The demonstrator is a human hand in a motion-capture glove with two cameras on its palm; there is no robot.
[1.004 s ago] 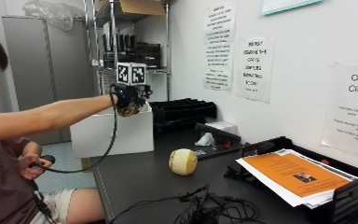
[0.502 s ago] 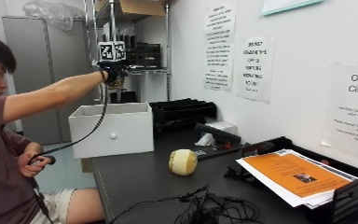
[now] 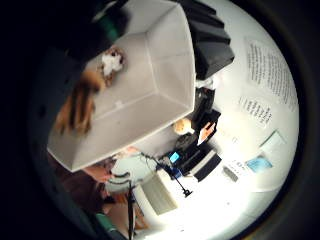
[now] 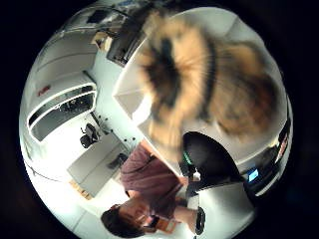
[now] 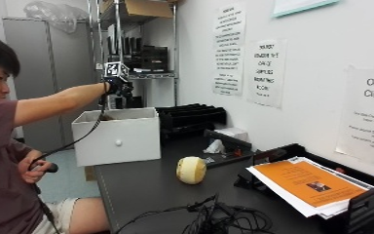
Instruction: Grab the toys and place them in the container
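A furry toy (image 4: 199, 84) is seen close under the gloved hand (image 5: 118, 87) above the open white box (image 5: 118, 139) — whether fingers are curled round it cannot be told — and, released off-centre, it could strike the rim and fall outside

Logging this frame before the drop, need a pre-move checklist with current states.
1. Hand above the white container: ok.
2. Furry brown toy close to the palm: ok; whether fingers grip it: cannot tell.
3. Container open on top, floor visible: ok.
4. A toy already lies inside; room beside it: ok.
5. Round yellow toy on the black table, outside the container: not ok.
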